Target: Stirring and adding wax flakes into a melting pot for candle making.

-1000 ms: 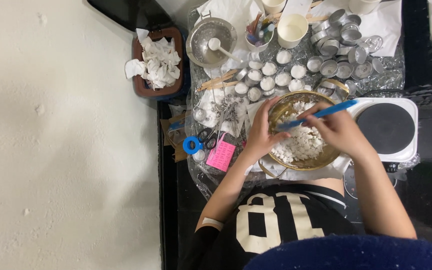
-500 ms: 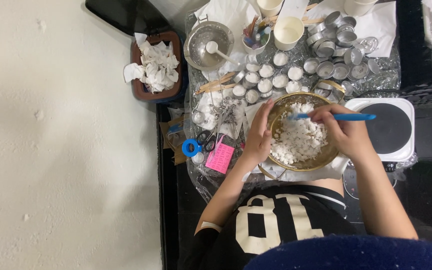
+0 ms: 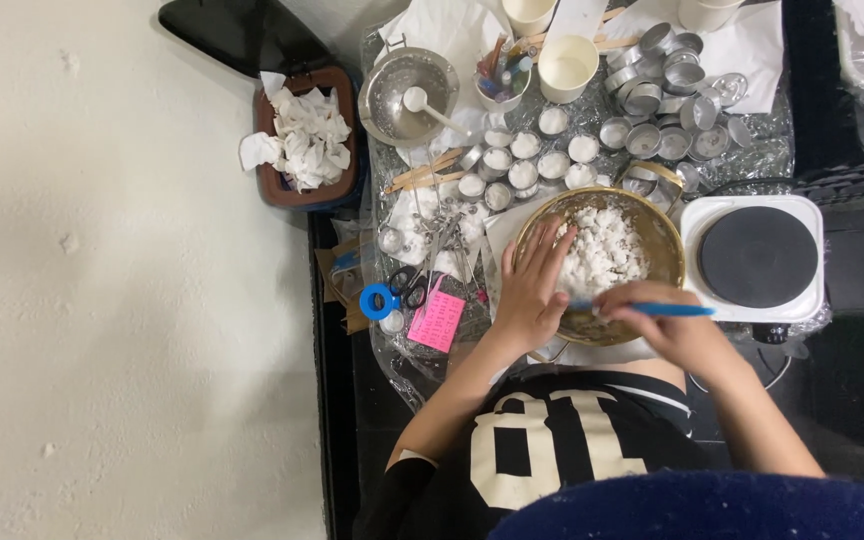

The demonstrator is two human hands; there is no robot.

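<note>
Brass bowl (image 3: 664,232) steadied by flat, open left hand (image 3: 532,285); right hand (image 3: 667,322) seemingly grips blue tool (image 3: 652,309).

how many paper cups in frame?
3 at least: one cream cup behind the small filled tins, one cut off by the top edge just left of it, one at the top edge right of the empty tins. Clutter may hide more.

You're looking straight down at a pale, speckled cream floor (image 3: 122,300) filling the whole left side. Next to it there's a dark table (image 3: 337,400) wrapped in crinkly clear plastic sheeting (image 3: 402,350). Light's soft and even, no harsh shadows.
</note>
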